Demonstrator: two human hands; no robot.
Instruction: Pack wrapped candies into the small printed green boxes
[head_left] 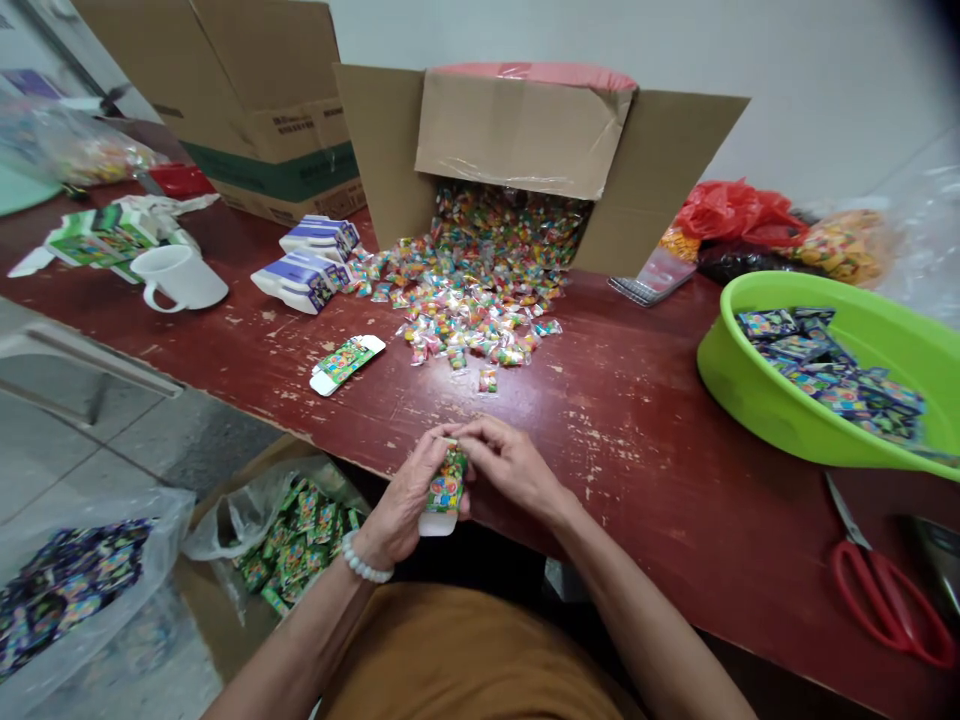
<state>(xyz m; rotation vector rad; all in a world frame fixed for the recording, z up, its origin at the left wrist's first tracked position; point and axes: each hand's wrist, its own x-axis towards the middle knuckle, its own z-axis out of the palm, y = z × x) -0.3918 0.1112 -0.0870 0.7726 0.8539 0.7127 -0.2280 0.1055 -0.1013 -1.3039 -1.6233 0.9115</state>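
Note:
A small green candy box [448, 482] with a colourful print is in my left hand [405, 492], its white flap hanging open at the lower end. The fingers of my right hand [504, 462] are closed at the box's upper end; what exactly they pinch is hidden. On the table just beyond my hands lies a single wrapped candy [487, 381]. Behind it spreads a pile of wrapped candies [480, 310], spilling from a cardboard carton [525, 140] laid open on its side. A flattened green candy box [347, 364] lies to the left.
At right stand a green basin [712, 360] of dark packets and red-handled scissors [885, 600]. A white mug [180, 277], purple box stacks [300, 278] and green box stacks [105, 232] are at left. Below the table edge are bags of purple packets [75, 570] and green boxes [300, 540].

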